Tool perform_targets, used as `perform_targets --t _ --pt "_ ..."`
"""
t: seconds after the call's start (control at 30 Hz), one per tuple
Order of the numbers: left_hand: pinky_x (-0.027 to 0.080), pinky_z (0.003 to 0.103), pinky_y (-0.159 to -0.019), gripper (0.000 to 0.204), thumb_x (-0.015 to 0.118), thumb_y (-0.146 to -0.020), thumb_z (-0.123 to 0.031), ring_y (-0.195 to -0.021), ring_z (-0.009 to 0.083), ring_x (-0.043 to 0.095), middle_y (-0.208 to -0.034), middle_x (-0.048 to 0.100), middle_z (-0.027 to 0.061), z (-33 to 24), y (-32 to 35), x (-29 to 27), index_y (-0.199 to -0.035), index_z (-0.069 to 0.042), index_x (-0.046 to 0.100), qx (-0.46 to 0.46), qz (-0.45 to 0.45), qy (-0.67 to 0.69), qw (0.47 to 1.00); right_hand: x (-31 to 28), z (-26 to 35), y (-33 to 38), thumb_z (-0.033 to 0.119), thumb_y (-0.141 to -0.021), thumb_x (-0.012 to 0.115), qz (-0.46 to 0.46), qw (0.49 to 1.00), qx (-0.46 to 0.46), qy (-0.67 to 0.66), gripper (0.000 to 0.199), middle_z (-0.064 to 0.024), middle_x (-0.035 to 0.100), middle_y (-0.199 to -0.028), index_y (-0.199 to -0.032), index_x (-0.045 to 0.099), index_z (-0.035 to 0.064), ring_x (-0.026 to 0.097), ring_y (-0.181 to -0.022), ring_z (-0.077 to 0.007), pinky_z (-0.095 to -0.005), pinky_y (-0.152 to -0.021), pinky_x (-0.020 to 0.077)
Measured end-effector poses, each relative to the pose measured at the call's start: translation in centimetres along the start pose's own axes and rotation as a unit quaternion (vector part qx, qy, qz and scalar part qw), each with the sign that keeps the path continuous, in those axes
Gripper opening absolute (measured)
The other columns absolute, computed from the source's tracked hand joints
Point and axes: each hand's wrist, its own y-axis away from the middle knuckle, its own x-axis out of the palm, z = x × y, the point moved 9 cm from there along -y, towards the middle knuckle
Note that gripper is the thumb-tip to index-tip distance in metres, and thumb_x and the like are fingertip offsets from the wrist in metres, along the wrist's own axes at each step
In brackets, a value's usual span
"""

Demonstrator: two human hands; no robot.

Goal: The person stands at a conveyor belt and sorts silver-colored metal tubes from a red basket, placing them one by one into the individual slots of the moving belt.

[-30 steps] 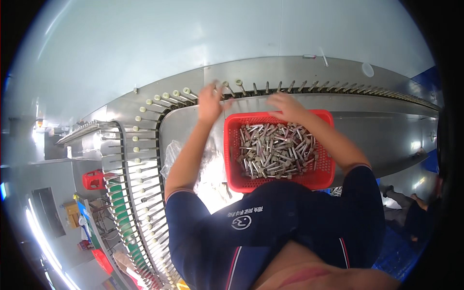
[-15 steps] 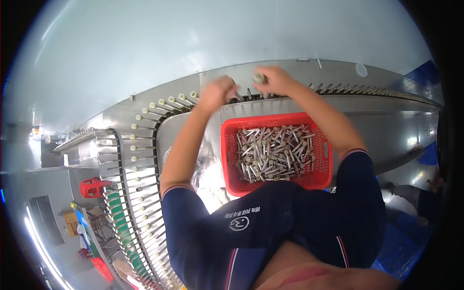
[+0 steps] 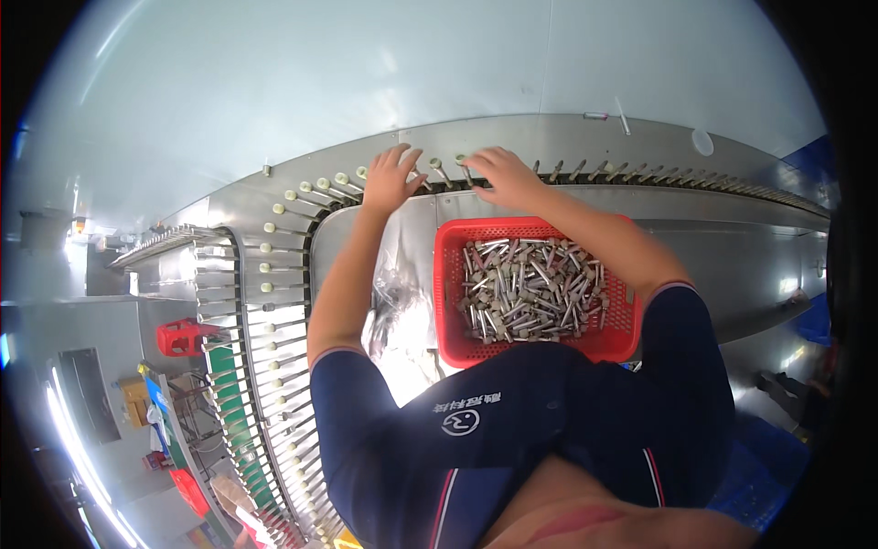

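My left hand (image 3: 391,181) is at the conveyor track with its fingers spread, holding nothing. Just right of its fingertips a small metal rod with a pale round cap (image 3: 436,165) stands on the track. My right hand (image 3: 505,178) is also open, thumb and fingers apart. Its fingertips are beside another capped rod (image 3: 462,161) on the track; whether they touch it I cannot tell. Below my right forearm sits a red perforated plastic basket (image 3: 443,302) heaped with loose capped metal rods (image 3: 535,285).
The curved track carries capped rods (image 3: 292,195) round to the left and bare pins (image 3: 604,170) to the right. Clear plastic film (image 3: 395,293) lies left of the basket. A white oval disc (image 3: 701,142) lies far right; a red stool (image 3: 178,338) stands left.
Both hands, earlier closed on capped rods at the track, have opened. Capped rods now stand on the track between them. The view has shifted slightly.
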Motion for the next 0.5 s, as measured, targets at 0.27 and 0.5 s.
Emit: perform_targets --t 0.27,0.5 --pt "0.048 0.041 -0.051 0.031 0.062 -0.083 -0.04 -0.059 0.0292 0.061 -0.062 0.061 0.0069 0.6 -1.7 5.4 -0.079 -0.01 0.052 0.087 0.094 -0.002 0.992 5.5 -4.3 -4.7 0.039 -0.078 0.063 0.145 0.981 0.114 0.058 0.033 -0.0133 0.063 -0.074 -0.095 0.061 0.0101 0.062 -0.072 -0.0331 -0.0436 -0.064 0.0485" --pt "0.049 0.036 -0.055 0.025 0.073 -0.074 -0.026 -0.062 0.0271 0.063 -0.067 0.064 0.0047 -7.0 -1.1 -3.0 -0.083 -0.008 0.058 -0.033 0.088 0.197 0.976 -1.6 -5.6 -2.5 0.038 -0.081 0.063 0.052 0.97 0.217 -0.094 0.029 -0.0103 0.059 -0.064 -0.087 0.062 0.0092 0.062 -0.063 -0.026 -0.0395 -0.056 0.0472"
